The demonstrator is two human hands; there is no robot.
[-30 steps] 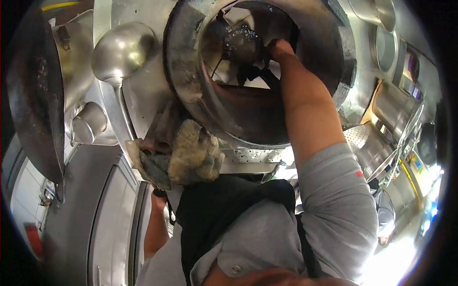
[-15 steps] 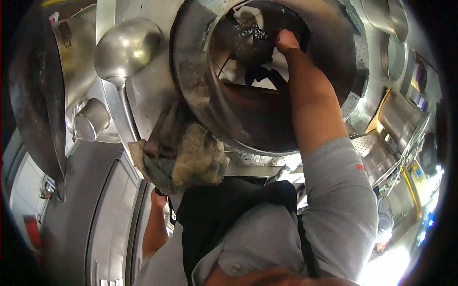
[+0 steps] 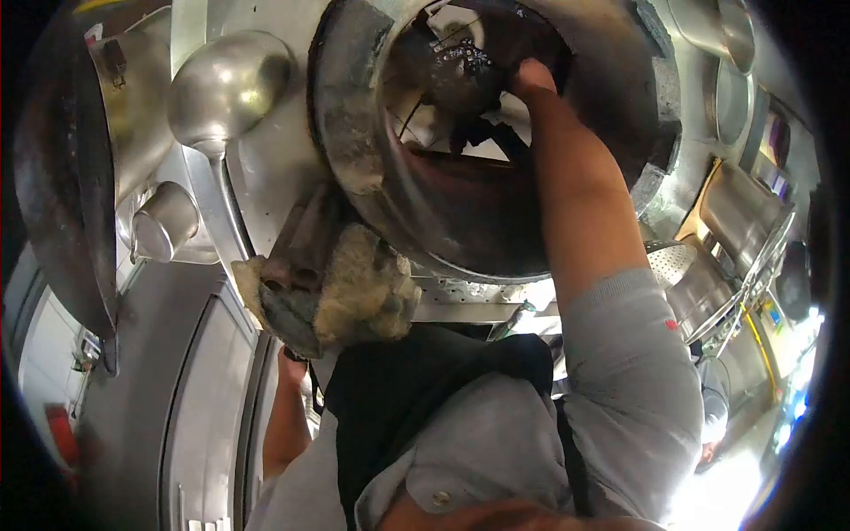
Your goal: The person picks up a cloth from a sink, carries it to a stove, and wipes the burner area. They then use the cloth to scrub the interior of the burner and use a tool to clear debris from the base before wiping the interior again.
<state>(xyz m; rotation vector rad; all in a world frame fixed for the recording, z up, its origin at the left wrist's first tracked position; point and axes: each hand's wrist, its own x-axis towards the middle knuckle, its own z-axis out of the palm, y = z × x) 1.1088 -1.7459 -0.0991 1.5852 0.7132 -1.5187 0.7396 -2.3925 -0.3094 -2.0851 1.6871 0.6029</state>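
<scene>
My right hand [image 3: 535, 80] reaches deep inside a round, blackened wok burner ring [image 3: 361, 150]. Its fingers look curled closed beside the dark burner head [image 3: 465, 80]; whatever they hold is hidden. Low on the left, my left hand [image 3: 291, 367] is partly covered under the counter's front edge, close to a small dark part. Its fingers do not show clearly. Between the two hands, a worn tan and grey cloth [image 3: 365, 283] lies bunched against a dark hollow metal handle [image 3: 305, 243] at the ring's near left side.
A large metal ladle [image 3: 230, 88] rests left of the burner, beside a small metal cup [image 3: 166, 221]. A dark wok [image 3: 66, 195] stands on edge at far left. Metal pots [image 3: 744, 217] and a perforated strainer [image 3: 670, 263] are on the right.
The view has shifted slightly, so the burner, ladle and cloth appear a little farther left. My right hand stays inside the ring; my left hand shows no clear movement.
</scene>
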